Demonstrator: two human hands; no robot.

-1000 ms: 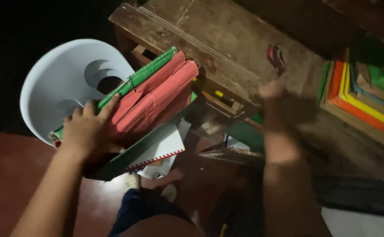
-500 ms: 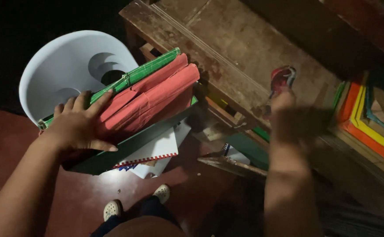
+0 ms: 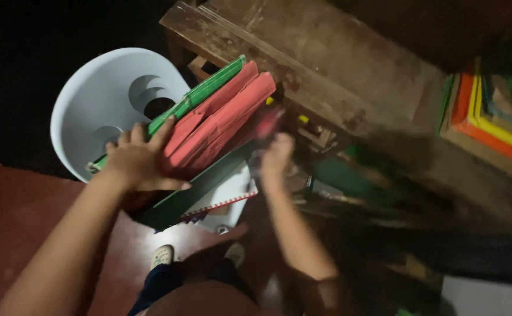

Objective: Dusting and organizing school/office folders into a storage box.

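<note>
White plastic chair [image 3: 100, 102] far left; worn wooden desk [image 3: 338, 64] far centre; colourful book stack [image 3: 490, 126] at right (edges blurred); red floor [image 3: 10, 216] near left.

A worn, scratched dark wooden table [image 3: 349, 64] is filling the upper middle of the view, its top surface lying mostly bare. Along its right edge, a stack of flat books or boards [image 3: 490, 123] with orange, yellow and green borders is resting. Beneath the tabletop, an open compartment [image 3: 320, 137] is holding small items too blurred to tell. A reddish-brown floor [image 3: 16, 222] is spreading below, with a white plastic chair [image 3: 98, 105] standing on it beside the table's left corner.
</note>
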